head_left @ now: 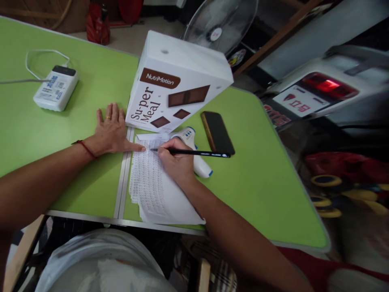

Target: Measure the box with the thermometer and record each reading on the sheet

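In the head view, my right hand grips a black pencil, its tip touching a sheet of paper near the top. Rows of small handwriting cover much of the sheet. My left hand lies flat with fingers spread on the table, its thumb reaching onto the paper's left edge. Just beyond the paper stands a white box printed "NutriMotion Super Meal", close to my left fingers. Partly behind my right hand lies a white and blue handheld device, which looks like an infrared thermometer.
A phone in a brown case lies right of the box. On the left of the green table sits a white device with cables. A fan stands behind the box, and a white scooter is parked at the right.
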A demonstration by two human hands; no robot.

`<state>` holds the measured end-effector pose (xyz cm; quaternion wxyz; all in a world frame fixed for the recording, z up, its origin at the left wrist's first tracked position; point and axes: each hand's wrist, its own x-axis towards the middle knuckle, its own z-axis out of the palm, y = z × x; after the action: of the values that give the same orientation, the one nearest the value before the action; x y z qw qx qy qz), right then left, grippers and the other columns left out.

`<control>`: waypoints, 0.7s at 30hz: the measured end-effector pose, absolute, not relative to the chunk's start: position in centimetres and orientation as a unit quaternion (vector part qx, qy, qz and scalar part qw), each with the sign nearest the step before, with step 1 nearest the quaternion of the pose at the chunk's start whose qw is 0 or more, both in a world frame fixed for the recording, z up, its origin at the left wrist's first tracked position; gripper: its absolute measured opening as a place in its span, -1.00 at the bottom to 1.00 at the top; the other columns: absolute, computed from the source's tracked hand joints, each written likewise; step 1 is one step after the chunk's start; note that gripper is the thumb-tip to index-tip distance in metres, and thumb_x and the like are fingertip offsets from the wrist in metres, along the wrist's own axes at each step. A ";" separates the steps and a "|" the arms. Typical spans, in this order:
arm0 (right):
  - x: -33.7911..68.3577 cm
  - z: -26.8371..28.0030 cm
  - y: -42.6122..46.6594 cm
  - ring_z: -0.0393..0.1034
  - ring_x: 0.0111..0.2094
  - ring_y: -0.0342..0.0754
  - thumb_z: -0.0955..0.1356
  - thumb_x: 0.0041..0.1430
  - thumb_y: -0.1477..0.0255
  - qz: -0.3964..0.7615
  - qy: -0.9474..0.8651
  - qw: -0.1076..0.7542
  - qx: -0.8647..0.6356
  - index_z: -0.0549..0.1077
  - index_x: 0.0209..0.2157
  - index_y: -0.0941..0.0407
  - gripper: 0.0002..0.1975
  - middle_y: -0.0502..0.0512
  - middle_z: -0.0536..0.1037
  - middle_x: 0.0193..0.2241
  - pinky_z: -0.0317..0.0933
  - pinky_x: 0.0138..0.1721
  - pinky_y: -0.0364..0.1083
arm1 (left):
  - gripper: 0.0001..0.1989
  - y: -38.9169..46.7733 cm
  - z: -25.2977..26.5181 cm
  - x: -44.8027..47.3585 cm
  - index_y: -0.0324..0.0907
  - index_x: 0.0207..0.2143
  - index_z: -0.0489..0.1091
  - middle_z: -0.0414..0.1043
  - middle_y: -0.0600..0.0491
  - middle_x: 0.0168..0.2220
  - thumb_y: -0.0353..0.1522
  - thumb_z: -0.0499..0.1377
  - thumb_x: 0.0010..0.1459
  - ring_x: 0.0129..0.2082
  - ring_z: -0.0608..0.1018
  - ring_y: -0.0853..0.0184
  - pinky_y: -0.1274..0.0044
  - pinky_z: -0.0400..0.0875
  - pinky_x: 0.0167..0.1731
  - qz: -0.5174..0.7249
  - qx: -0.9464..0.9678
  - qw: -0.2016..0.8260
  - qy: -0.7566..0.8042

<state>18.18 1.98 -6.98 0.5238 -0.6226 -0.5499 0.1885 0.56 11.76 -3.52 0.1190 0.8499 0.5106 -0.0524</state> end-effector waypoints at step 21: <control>18.5 -7.4 2.0 0.18 -0.57 -0.13 0.31 -0.09 0.43 0.177 -0.541 0.541 -0.619 0.31 -0.61 0.03 -0.90 -0.11 0.31 -0.65 0.15 -0.51 -0.09 | 0.53 11.9 -3.8 0.5 -0.53 0.44 -0.33 -0.48 -0.46 0.46 0.43 0.11 -0.19 0.45 -0.31 -0.31 -0.03 -0.43 0.36 -0.039 0.852 0.124 0.507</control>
<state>18.47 2.00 -7.40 0.5413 -0.6192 -0.5407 0.1769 0.49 11.91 -3.80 0.1236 0.8523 0.5068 -0.0390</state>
